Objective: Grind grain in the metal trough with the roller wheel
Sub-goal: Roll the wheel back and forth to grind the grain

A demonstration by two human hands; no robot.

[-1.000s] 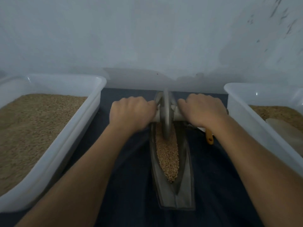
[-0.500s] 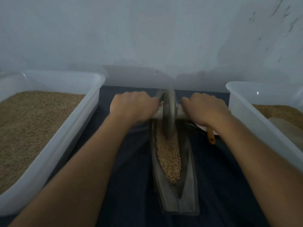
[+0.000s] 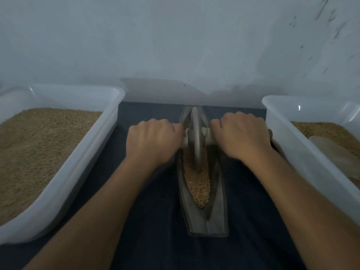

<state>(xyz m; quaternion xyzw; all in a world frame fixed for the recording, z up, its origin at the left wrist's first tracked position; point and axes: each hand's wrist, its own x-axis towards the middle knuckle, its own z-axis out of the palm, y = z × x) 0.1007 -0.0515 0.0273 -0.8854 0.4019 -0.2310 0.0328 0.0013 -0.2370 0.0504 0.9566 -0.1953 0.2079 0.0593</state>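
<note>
1. Both hands were clenched on the pale axle (image 3: pixel 206 133) of the wheel (image 3: pixel 195 137): the left hand (image 3: pixel 153 142) gripped the stub on its side, the right hand (image 3: pixel 240 138) the stub on the other, knuckles up, fingers wrapped under and hidden.
2. The wheel stood upright between the 2 fists, its rim down in the grain (image 3: pixel 197 186) toward the far end of the trough (image 3: pixel 218 217).
3. The trough, a narrow boat-shaped metal piece, lay lengthwise on a dark cloth (image 3: pixel 152 240), pointing away from the person; the grain filled its middle groove, and the near end showed bare metal.
4. Change: over the last second the wheel sat in the far half throughout and looked a touch farther away now, with the fists shifted a little; some of that may be head movement. I judge this a short stroke within the grinding, still in progress, since the near grain looked whole.
5. A white bin (image 3: pixel 81 152) of grain sat left of the cloth, and another bin (image 3: pixel 292 133) right, holding grain and a pale scoop-like object (image 3: pixel 335 152).
6. No brand, label or writing could be read anywhere; the wall (image 3: pixel 175 45) showed only dark scuffs.
</note>
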